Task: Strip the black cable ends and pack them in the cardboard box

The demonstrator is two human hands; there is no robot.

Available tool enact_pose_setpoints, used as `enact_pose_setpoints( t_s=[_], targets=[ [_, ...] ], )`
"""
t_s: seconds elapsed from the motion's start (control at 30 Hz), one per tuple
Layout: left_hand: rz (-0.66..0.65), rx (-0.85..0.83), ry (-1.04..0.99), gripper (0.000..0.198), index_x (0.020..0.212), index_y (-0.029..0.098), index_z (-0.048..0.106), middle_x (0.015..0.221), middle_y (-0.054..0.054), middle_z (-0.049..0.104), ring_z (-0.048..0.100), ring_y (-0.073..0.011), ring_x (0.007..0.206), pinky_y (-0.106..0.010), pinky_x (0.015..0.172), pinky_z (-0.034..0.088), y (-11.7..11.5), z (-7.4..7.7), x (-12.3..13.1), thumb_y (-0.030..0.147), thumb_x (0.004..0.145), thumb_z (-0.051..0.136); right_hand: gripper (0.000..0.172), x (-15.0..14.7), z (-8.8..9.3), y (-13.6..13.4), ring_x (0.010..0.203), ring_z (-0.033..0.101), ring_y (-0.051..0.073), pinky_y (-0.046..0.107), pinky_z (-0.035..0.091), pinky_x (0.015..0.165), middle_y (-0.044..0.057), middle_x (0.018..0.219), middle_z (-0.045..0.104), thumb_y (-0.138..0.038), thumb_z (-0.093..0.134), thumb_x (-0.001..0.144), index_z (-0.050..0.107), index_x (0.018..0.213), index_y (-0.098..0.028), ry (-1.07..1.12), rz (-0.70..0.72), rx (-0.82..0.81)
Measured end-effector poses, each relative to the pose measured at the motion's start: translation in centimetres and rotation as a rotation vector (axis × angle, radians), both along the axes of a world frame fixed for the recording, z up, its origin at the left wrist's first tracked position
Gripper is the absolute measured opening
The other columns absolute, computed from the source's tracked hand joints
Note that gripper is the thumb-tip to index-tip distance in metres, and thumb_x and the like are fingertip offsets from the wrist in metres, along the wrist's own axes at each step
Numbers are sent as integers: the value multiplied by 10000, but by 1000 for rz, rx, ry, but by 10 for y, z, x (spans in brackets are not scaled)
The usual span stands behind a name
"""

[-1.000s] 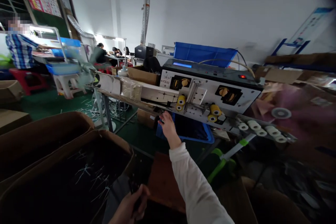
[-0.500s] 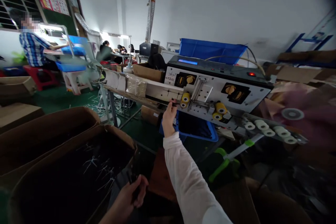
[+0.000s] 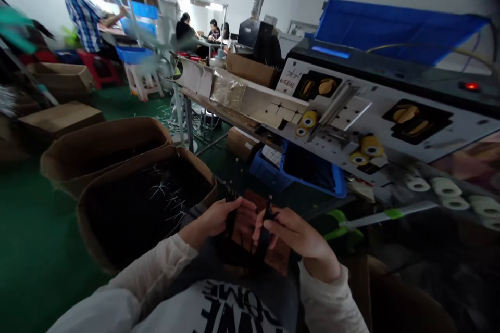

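My left hand [image 3: 221, 216] is low in front of me, closed around several thin dark cable pieces [image 3: 231, 190] whose ends stick up past the fingers. Close beside it, my right hand [image 3: 291, 229] has its fingers bent around another bunch of dark cable pieces [image 3: 269, 208]. Their lower parts blur into the shadow over my lap. Beyond the hands stands a wire-cutting machine [image 3: 377, 130] with yellow rollers [image 3: 310, 118] on its front; neither hand touches it.
To the left, a cardboard box [image 3: 91, 239] holds dark cables with pale ends. Under the machine sits a blue bin [image 3: 339, 182] with dark contents. White rollers [image 3: 445, 187] stick out at right. A fan blurs at the left, and a person in a checked shirt [image 3: 80, 18] works further back.
My right hand has come away from the machine's yellow rollers, down and back beside my left hand. My left hand has risen slightly in view, and the head view has tilted down.
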State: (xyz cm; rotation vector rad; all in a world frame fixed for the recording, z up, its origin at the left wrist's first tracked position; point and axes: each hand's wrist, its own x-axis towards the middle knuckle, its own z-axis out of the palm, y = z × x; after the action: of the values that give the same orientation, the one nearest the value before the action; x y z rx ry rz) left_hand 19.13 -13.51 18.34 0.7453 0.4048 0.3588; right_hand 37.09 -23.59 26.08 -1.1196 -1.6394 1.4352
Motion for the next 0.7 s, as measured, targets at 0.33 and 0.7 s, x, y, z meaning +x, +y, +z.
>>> enact_pose_setpoints(
  t_s=[0.33,0.7],
  targets=[
    [-221,-223,-34,456,1027,72,636,871,-171,690,662,-240,772,-378,735,499,-38,-19,22,476,847,523,284,17,-41,15,812,597,157,315,512,755,43,905,609,-428,453,912,594,945,-184,-156,-393,101],
    [-180,-52,-100,452,1144,95,571,869,-147,692,614,-166,528,-266,477,442,-44,-19,27,447,868,508,421,10,-74,15,804,619,150,258,525,646,44,1043,624,-440,538,863,479,1245,-273,166,-479,-8]
  ],
)
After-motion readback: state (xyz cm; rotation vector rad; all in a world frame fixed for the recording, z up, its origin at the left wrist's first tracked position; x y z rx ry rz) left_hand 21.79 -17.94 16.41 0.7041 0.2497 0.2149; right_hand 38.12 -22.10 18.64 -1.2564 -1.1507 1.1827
